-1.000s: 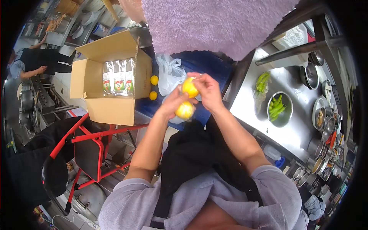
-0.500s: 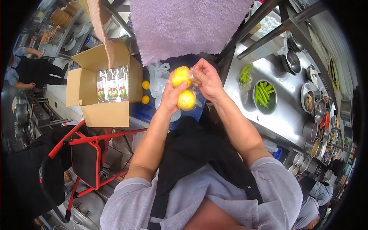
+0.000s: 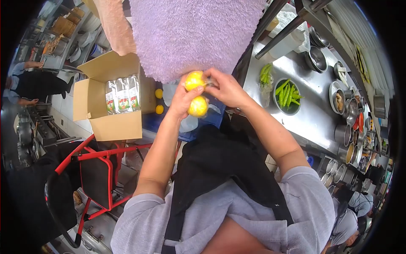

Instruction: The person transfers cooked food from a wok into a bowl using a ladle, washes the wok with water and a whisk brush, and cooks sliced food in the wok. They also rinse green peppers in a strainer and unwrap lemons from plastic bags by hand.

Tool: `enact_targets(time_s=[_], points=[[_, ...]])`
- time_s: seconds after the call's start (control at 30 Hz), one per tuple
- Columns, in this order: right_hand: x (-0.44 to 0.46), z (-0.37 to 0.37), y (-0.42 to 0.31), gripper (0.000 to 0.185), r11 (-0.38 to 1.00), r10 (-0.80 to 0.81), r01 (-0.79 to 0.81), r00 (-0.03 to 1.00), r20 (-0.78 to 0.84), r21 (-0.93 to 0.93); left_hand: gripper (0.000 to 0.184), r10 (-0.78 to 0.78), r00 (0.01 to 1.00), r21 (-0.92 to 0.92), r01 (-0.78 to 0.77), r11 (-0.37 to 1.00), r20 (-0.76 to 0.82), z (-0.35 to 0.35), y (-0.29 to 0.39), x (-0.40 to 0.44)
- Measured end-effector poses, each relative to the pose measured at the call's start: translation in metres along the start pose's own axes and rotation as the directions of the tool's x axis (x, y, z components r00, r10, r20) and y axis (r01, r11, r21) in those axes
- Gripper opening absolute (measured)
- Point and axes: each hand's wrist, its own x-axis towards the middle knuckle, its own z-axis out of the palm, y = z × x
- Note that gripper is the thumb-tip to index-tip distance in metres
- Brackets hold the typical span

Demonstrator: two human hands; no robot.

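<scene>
Two yellow lemons, the upper lemon (image 3: 194, 79) and the lower lemon (image 3: 198, 106), are covered in clear plastic wrap. My left hand (image 3: 181, 102) is closed around them, its thumb lying across the gap between the two. At the right side of the upper lemon, the fingers of my right hand (image 3: 226, 89) pinch the loose end of its plastic wrap (image 3: 209, 81). Two more lemons (image 3: 159, 93) lie beyond my left hand, beside a cardboard box (image 3: 118, 127). Under my hands is a blue surface (image 3: 215, 118) with clear plastic on it, partly hidden.
Silvery packets (image 3: 122, 95) stand inside the box. A purple towel (image 3: 194, 34) hangs ahead. On the steel counter (image 3: 264, 101) at right sits a bowl of green peppers (image 3: 288, 96), with pots and bowls beyond. A red-framed folding chair (image 3: 95, 178) stands left. Other people are at both sides.
My hands and the lemons have shifted slightly left in view. My right fingers have come lower and closed in on the wrap beside the upper lemon. The towel fills more of the view.
</scene>
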Motion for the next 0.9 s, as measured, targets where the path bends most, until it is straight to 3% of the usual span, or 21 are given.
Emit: enact_targets(time_s=[0.07,0.13,0.27,0.33,0.4,0.47,0.53,0.6,0.67,0.7,0.73,0.8,0.83,0.87,0.9], points=[[0.006,0.002,0.010,0.026,0.999,-0.031,0.032,0.996,-0.085,0.007,0.055,-0.002,0.999,-0.043,0.000,0.999,-0.032,0.010,0.007,-0.007],[0.008,-0.005,0.010,0.020,0.997,0.057,-0.049,0.989,-0.135,0.066,0.058,-0.011,1.000,-0.056,0.011,0.998,0.002,0.012,0.011,-0.009],[0.021,-0.005,0.026,0.014,0.983,0.139,-0.102,0.959,-0.248,0.155,0.075,-0.077,0.980,-0.044,0.086,0.995,0.184,0.015,0.013,-0.009],[0.022,-0.001,0.018,0.012,0.967,0.177,-0.131,0.962,-0.208,0.218,0.078,-0.086,0.963,-0.082,0.110,0.991,0.256,0.012,0.018,-0.011],[0.023,-0.001,0.016,0.012,0.921,0.160,-0.123,0.984,-0.072,0.368,0.084,-0.191,0.909,-0.006,0.208,0.978,0.370,0.005,0.028,-0.014],[0.022,0.003,0.023,0.011,0.901,0.136,-0.092,0.988,-0.074,0.424,0.087,-0.247,0.886,-0.002,0.269,0.963,0.391,0.001,0.030,-0.016],[0.019,0.003,0.024,0.012,0.893,0.218,-0.228,0.973,0.071,0.387,0.075,-0.352,0.788,0.091,0.356,0.930,0.506,-0.003,0.033,-0.016],[0.017,0.009,0.019,0.014,0.884,0.263,-0.270,0.962,0.070,0.382,0.076,-0.407,0.732,0.141,0.398,0.906,0.547,-0.006,0.028,-0.015],[0.017,0.016,0.025,0.015,0.960,0.232,-0.244,0.968,0.100,0.136,0.079,-0.507,0.624,0.242,0.462,0.853,0.595,-0.007,0.022,-0.016],[0.018,0.025,0.037,0.024,0.988,0.102,-0.111,0.991,0.084,0.105,0.084,-0.543,0.595,0.273,0.486,0.830,0.593,-0.002,0.023,-0.018],[0.016,0.024,0.050,0.024,0.988,0.107,-0.115,0.991,0.080,0.107,0.084,-0.546,0.590,0.275,0.489,0.828,0.595,-0.002,0.021,-0.020],[0.009,0.011,0.055,0.033,0.906,0.214,-0.362,0.840,0.499,0.221,0.088,-0.512,0.597,0.215,0.499,0.840,0.617,-0.009,0.016,-0.024],[0.005,0.001,0.063,0.039,0.911,0.113,-0.296,0.850,0.515,0.288,0.088,-0.428,0.629,0.132,0.461,0.878,0.648,-0.014,0.013,-0.026],[-0.002,-0.018,0.057,0.054,0.939,0.120,-0.263,0.855,0.504,0.223,0.088,-0.427,0.631,0.131,0.460,0.878,0.648,-0.015,0.012,-0.029],[-0.013,-0.035,0.051,0.062,0.923,0.073,-0.237,0.880,0.469,0.303,0.085,-0.409,0.708,0.027,0.483,0.875,0.576,-0.017,0.012,-0.032]])
